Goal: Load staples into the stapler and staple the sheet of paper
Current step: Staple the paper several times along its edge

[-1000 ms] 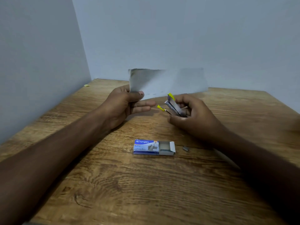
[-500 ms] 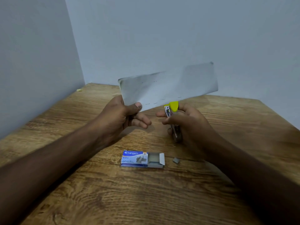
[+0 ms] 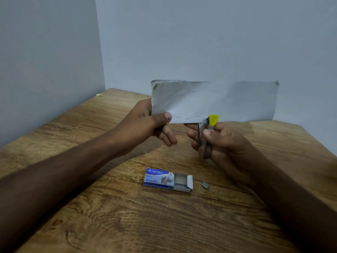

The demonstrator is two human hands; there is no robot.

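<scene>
**Stapler Meets Paper's Edge Above a Wooden Desk**

A person's left hand (image 3: pixel 145 123) lifts a sheet of paper (image 3: pixel 215 101) clear of the desk (image 3: pixel 127 216), thumb on the near face and fingers (image 3: pixel 167 136) partly curled behind and below, pinching the sheet's lower left corner so that the bottom edge hangs free and reachable. The right hand (image 3: pixel 224 141) grips a small metal stapler (image 3: pixel 205 136) upright, its yellow tip (image 3: pixel 213 119) pointing up and overlapping that bottom edge; the right fingers are clamped around the stapler's body, thumb pressed on the near side, apparently ready to squeeze. Short dashes along the lower edge, left of the stapler, look like staples already driven, suggesting the work moves rightward along the paper. Whether the sheet sits fully inside the stapler's mouth cannot be told. On the desk near the person lies the blue staple box (image 3: pixel 167 178), its tray slid out to the right for easy reach, with a loose strip of staples (image 3: pixel 205 185) just beside it.
</scene>
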